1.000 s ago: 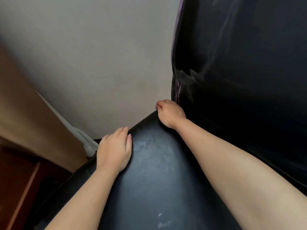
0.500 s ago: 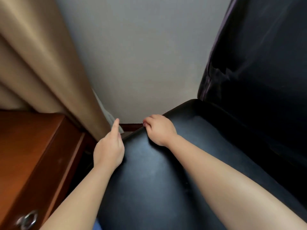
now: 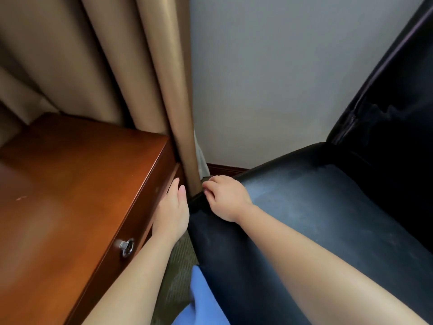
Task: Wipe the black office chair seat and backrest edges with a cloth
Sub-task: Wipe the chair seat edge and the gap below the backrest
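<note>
Right hand grip: my right hand (image 3: 226,198) has its fingers curled over the front left corner of the chair seat (image 3: 316,207), knuckles up; whether a cloth is tucked under them I cannot tell, since none shows.
Left hand grip: my left hand (image 3: 172,212) holds nothing, fingers straight and together, thumb lying along the side, edge-on in the gap between the wooden cabinet (image 3: 77,184) and the seat.
Hands to each other: near but apart, with the seat's corner edge between them.
Chair seat: black and padded, filling the lower right, with pale dusty smears across its top.
Backrest: the black backrest (image 3: 398,113) rises at the far right, a seam running along its left edge, and meets the seat at the back.
Cabinet: reddish-brown, glossy top, at my left; a metal ring pull (image 3: 126,247) sits on its front face, just beside my left forearm.
Curtain: a tan curtain (image 3: 112,66) hangs in folds behind the cabinet, its lower end coming down just past my fingertips.
Wall: a plain grey wall (image 3: 269,78) stands behind the chair, with a dark skirting board at its foot.
Floor: patterned carpet shows below my left arm.
Clothing: blue fabric (image 3: 201,299) at the bottom edge, against the seat's front.
</note>
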{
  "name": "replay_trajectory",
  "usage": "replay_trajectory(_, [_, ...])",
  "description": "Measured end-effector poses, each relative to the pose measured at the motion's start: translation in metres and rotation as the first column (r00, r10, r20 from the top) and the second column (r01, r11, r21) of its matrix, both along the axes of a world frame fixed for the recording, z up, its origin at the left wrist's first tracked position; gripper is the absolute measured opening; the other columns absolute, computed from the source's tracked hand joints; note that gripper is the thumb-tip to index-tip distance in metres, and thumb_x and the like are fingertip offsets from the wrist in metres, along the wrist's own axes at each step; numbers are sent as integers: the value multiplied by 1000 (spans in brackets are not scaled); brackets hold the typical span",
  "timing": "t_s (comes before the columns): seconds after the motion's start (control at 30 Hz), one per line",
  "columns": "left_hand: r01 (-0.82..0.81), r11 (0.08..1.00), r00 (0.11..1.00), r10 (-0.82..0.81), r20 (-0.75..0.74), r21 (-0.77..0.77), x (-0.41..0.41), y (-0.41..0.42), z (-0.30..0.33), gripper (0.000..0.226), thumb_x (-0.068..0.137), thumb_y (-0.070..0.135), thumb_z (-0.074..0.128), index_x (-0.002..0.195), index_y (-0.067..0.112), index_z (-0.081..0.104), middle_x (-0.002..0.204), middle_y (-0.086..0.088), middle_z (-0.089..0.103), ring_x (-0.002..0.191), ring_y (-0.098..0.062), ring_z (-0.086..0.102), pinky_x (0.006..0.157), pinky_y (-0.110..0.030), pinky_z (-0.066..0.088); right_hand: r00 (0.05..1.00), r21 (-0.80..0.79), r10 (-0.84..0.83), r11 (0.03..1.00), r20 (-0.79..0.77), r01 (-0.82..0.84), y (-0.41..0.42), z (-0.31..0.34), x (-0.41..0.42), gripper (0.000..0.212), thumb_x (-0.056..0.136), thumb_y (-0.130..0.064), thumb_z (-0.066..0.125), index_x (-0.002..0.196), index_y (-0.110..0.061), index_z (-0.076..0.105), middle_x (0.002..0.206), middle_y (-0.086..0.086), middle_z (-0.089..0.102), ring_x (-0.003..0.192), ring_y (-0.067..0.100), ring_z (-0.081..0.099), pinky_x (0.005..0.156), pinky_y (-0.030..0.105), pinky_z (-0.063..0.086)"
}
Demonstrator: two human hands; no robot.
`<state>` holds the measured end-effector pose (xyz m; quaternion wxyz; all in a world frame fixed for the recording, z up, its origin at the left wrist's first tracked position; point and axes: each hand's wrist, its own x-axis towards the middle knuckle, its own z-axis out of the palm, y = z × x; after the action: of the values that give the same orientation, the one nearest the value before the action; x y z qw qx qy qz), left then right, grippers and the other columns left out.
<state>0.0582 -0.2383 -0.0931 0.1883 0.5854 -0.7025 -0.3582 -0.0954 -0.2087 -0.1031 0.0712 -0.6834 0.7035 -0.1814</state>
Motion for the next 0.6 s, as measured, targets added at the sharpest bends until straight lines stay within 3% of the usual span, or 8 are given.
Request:
replay_trajectory(0.13, [7, 1000, 1000, -7, -15, 4, 9, 2, 1, 49, 103, 40, 22, 148, 22, 31, 149, -1, 40, 137, -19, 37, 114, -35, 28, 988, 20, 141, 990, -67, -140, -6, -5, 27, 27, 93, -24, 45, 100, -11, 68, 94, 5, 64, 93, 27, 56, 83, 34, 42])
replay_trajectory(0.27, [-5, 1000, 1000, 5, 4, 29, 20, 1, 4, 50, 103, 42, 21, 147, 22, 33, 149, -1, 40, 137, -20, 36, 110, -32, 27, 929, 134, 313, 948, -197, -290, -13, -6, 50, 27, 90, -20, 47, 104, -9, 67, 98, 9, 63, 97, 29, 53, 93, 38, 39])
replay_trajectory(0.33, [-18, 999, 1000, 18, 12, 37, 26, 1, 8, 50, 103, 42, 20, 146, 22, 36, 147, -3, 44, 135, -23, 39, 108, -32, 29, 836, 278, 441, 890, -328, -361, -16, -12, 64, 30, 88, -21, 50, 112, -12, 66, 110, 6, 61, 108, 27, 50, 102, 37, 33])
replay_trajectory(0.4, [-25, 998, 1000, 24, 12, 56, 31, 4, 12, 50, 103, 42, 20, 145, 22, 38, 145, -3, 46, 134, -22, 40, 108, -33, 30, 673, 453, 588, 799, -448, -396, -12, -26, 81, 33, 88, -23, 53, 118, -17, 64, 119, 2, 61, 116, 24, 49, 108, 36, 30])
replay_trajectory(0.47, [-13, 998, 1000, 11, 26, 68, 36, 8, 18, 50, 103, 42, 19, 144, 22, 39, 145, -2, 46, 134, -21, 40, 108, -32, 30, 597, 494, 638, 764, -487, -414, -3, -36, 88, 30, 88, -24, 57, 116, -20, 65, 114, 0, 64, 112, 23, 53, 104, 35, 34])
replay_trajectory(0.53, [17, 998, 999, -20, 47, 67, 39, 12, 26, 50, 103, 40, 19, 142, 20, 42, 143, -3, 48, 133, -22, 42, 106, -31, 31, 717, 393, 584, 804, -381, -446, 5, -29, 79, 26, 91, -23, 53, 111, -16, 66, 104, 3, 65, 102, 25, 55, 96, 34, 38])
replay_trajectory(0.6, [52, 996, 996, -57, 70, 71, 41, 17, 36, 48, 104, 38, 20, 140, 18, 46, 142, -4, 50, 131, -23, 43, 105, -31, 31, 882, 284, 452, 870, -135, -402, 16, -12, 65, 25, 95, -22, 47, 104, -11, 67, 96, 7, 65, 95, 26, 55, 88, 36, 40])
